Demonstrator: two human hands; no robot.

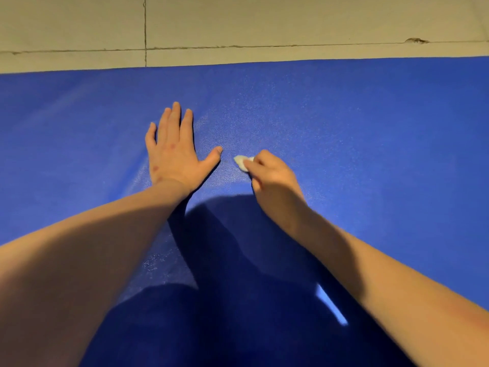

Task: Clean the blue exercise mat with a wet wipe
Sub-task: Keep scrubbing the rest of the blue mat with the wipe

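Both hands are on the blue exercise mat [344, 128], which runs left to right. The right hand [272, 176] pinches the wadded wet wipe [241, 162] against it; just left, the left hand [176, 152] lies flat, fingers spread. Beyond is tiled floor [238, 22].

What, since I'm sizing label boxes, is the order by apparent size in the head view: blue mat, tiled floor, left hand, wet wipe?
1. blue mat, fills most of the view
2. tiled floor, a strip along the top
3. left hand
4. wet wipe, only partly showing, the rest hidden in the right hand
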